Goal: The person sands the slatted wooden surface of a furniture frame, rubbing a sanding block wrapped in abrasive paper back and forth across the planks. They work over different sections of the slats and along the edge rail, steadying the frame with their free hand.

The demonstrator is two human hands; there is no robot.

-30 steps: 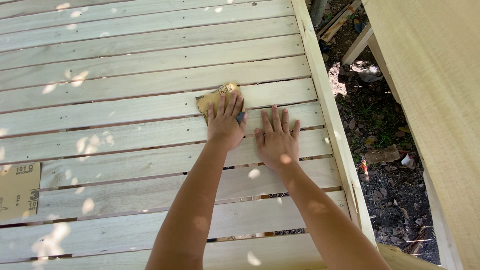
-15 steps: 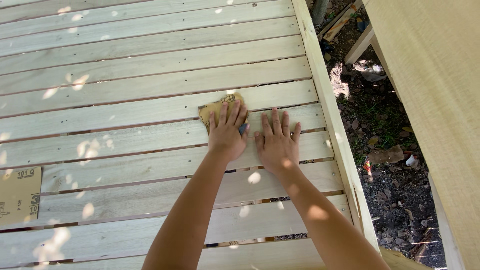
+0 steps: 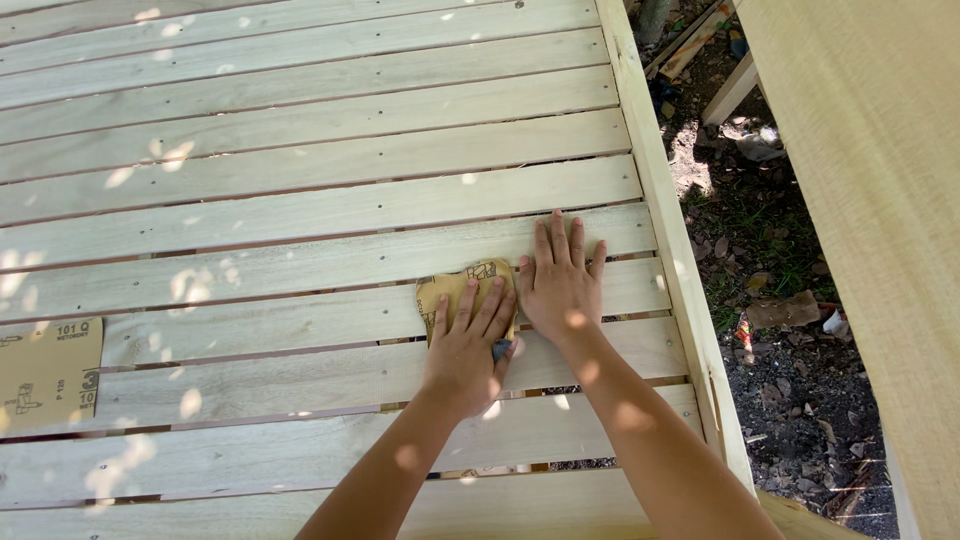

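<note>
At far left, a spare sheet of sandpaper (image 3: 48,375) lies flat on the slatted wooden surface (image 3: 300,210). Compared with a second ago, the left hand (image 3: 465,350) and the tan sandpaper piece (image 3: 462,290) beneath it have slid back toward the body, down across the slats — a sanding stroke in progress, it seems. Its fingers (image 3: 470,310) are spread nearly flat, pressing the piece onto a slat rather than gripping it. Just beside it, the right hand (image 3: 560,285) rests palm-down on bare wood, fingers splayed — holding nothing. Further right, the frame rail (image 3: 665,250), then leaf-littered ground (image 3: 790,330).
</note>
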